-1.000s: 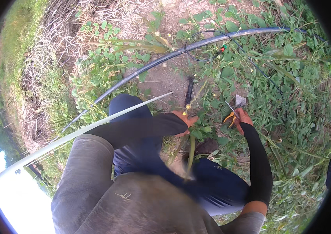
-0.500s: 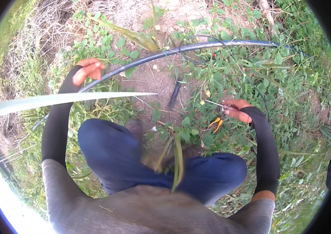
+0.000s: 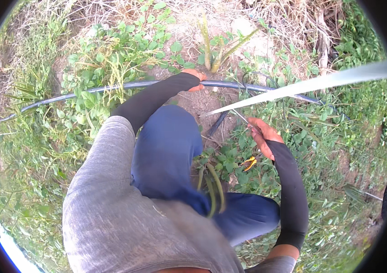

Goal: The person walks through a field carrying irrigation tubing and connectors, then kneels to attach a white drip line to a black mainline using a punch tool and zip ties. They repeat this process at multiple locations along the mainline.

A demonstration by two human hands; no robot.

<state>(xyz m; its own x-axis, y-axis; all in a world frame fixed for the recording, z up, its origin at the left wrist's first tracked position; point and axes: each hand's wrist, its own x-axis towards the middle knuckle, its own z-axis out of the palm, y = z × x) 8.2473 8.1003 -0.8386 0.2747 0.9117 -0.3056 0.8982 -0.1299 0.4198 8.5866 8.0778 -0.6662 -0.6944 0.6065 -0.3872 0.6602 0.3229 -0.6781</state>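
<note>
A long dark irrigation pipe (image 3: 132,85) runs across the ground in front of me. My left hand (image 3: 194,78) is closed round it, with fingers showing on both sides. My right hand (image 3: 262,135) grips a thin metal-shafted tool (image 3: 240,115), its shaft pointing up and left toward the pipe; the fingers hide its handle. Below that hand, a yellow-orange-handled hand tool (image 3: 250,163) lies among the leaves. A bundle of dark strips (image 3: 217,124) rests on bare soil between my hands.
Thin black tubing (image 3: 259,74) loops over the pipe at the right. A pale tapering strip (image 3: 321,86) crosses the view from the right. Cut green stalks (image 3: 216,59) rise beyond the pipe, and more stems (image 3: 215,191) stand between my legs. Low weeds surround me.
My left hand has moved right along the pipe and now grips it. The right hand still holds the tool, its shaft now tilted more upward. The view has shifted, and the pale strip has swapped sides.
</note>
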